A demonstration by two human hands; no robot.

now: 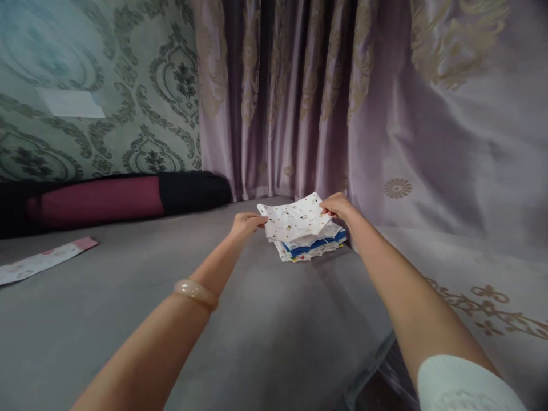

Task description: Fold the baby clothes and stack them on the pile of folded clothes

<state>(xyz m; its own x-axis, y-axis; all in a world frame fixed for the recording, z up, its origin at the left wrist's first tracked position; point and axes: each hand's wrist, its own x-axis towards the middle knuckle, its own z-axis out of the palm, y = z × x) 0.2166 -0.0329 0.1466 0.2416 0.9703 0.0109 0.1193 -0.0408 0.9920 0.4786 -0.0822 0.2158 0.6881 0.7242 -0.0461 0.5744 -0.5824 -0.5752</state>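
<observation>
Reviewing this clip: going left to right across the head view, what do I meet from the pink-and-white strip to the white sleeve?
Pink-and-white strip, bracelet, left hand, white patterned cloth, right hand, white sleeve.

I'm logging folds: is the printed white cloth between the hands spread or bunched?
Spread: the left hand and right hand hold the white cloth out by opposite sides. Whether it's doubled, cannot tell.

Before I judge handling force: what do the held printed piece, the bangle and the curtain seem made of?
Printed piece: likely thin, matte, cotton-like cloth; its top edge dips in a soft curve. Bangle: polished, perhaps stone or plastic; bright glints. Curtain: probably satiny fabric; sheen along its folds.
</observation>
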